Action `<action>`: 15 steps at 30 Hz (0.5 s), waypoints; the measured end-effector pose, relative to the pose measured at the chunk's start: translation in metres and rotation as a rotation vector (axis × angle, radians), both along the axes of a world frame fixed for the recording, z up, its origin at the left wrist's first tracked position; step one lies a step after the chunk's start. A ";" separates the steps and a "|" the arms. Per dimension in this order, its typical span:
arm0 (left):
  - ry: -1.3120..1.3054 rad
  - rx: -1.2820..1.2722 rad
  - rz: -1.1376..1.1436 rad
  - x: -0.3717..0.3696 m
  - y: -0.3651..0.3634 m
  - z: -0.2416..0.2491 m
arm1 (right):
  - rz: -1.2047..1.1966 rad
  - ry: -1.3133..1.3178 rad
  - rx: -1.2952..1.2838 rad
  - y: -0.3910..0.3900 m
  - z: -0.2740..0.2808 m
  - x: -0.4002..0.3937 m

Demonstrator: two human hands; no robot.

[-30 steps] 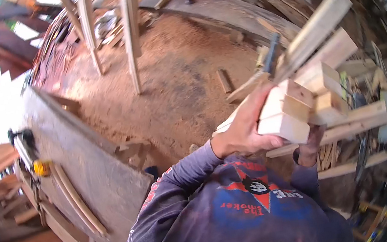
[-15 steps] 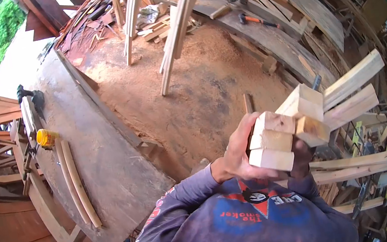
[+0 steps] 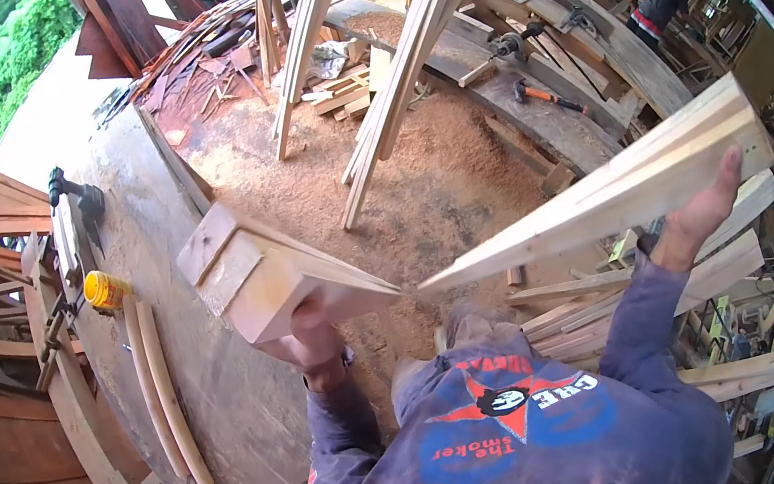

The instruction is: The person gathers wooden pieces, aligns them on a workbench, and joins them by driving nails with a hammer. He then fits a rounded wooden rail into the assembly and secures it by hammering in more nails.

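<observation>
Overhead, at chest level, two bundles of pale, smooth-sawn wooden pieces are held apart, one per hand, their wide ends outward and narrow ends pointing towards each other, near but with a gap. The left hand (image 3: pixel 314 343) grips the left bundle (image 3: pixel 261 277) at its thick end, fingers partly hidden by the wood; about three blocky end faces show, creamy with pinkish patches, above the right edge of the long grey worktable (image 3: pixel 195 374). The right hand (image 3: pixel 704 214) supports the right bundle (image 3: pixel 602 193) at its wide end, fingers reaching up its side; its layered pieces overlap too much to count, and small dark marks dot that end. Red "The smoker" and white "CHE" can be read on the faded purple shirt (image 3: pixel 542 451), beside one red star; the red word above is unclear. One yellow plastic tub (image 3: pixel 106 290), its label too small to read, and two curved pale strips (image 3: pixel 161 399) lie near the table's left edge. One orange-and-black-handled hammer (image 3: pixel 551 97) rests on a board beyond the sawdust-covered ground (image 3: pixel 298 190); two people (image 3: pixel 664 6) are at upper right.
</observation>
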State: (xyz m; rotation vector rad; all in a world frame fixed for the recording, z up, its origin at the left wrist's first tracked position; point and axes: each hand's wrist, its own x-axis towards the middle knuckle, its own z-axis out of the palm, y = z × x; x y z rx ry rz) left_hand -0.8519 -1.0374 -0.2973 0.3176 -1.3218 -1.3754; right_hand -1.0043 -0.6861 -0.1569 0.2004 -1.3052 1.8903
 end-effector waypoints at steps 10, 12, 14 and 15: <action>-0.158 -0.041 0.561 -0.089 -0.078 -0.026 | -0.027 -0.058 0.138 -0.045 -0.038 -0.240; -0.150 -0.116 0.536 -0.110 -0.102 -0.005 | -0.107 0.012 0.247 -0.062 -0.078 -0.319; -0.261 -0.064 0.611 -0.136 -0.110 0.017 | -0.199 0.030 0.309 -0.068 -0.094 -0.376; -0.327 -0.004 0.683 -0.151 -0.114 0.024 | -0.223 0.024 0.264 -0.078 -0.085 -0.399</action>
